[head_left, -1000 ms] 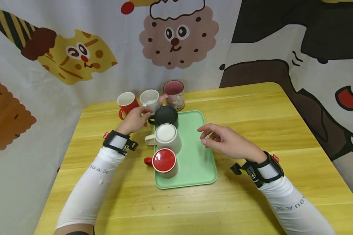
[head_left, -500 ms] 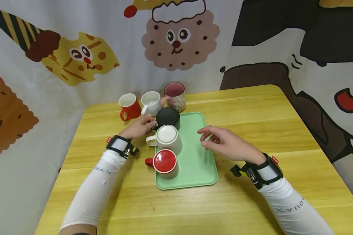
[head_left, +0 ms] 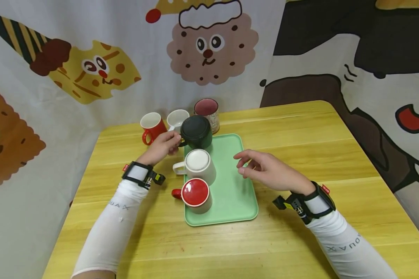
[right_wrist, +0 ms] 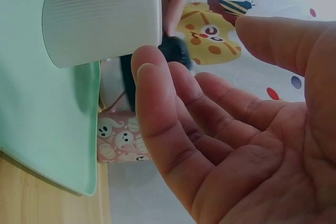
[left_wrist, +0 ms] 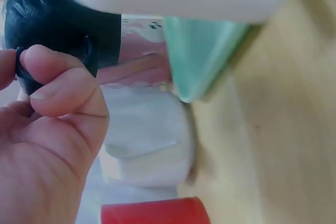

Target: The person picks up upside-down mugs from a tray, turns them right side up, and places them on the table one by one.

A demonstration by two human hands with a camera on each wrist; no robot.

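My left hand (head_left: 161, 148) pinches the handle of a dark green, nearly black mug (head_left: 196, 132). The mug is bottom up and looks raised above the far left end of a green tray (head_left: 234, 182). In the left wrist view, thumb and curled fingers meet on the dark handle (left_wrist: 90, 53). Nearer on the tray, a white mug (head_left: 198, 162) and a mug with a red base (head_left: 195, 192) stand upside down, handles pointing left. Over the tray's right side hovers my right hand (head_left: 272, 170), fingers loosely bent, touching nothing; the right wrist view shows its palm (right_wrist: 247, 150) holding nothing.
Behind the tray, a red mug (head_left: 153, 124), a white mug (head_left: 176, 117) and a pink patterned mug (head_left: 209, 110) stand upright in a row. A printed curtain (head_left: 125, 23) hangs close behind the wooden table (head_left: 300, 128).
My left hand has moved from beside the dark mug to its handle and gripped it. The mug has risen from the tray, hiding more of the mugs behind. My right hand stays nearly still.
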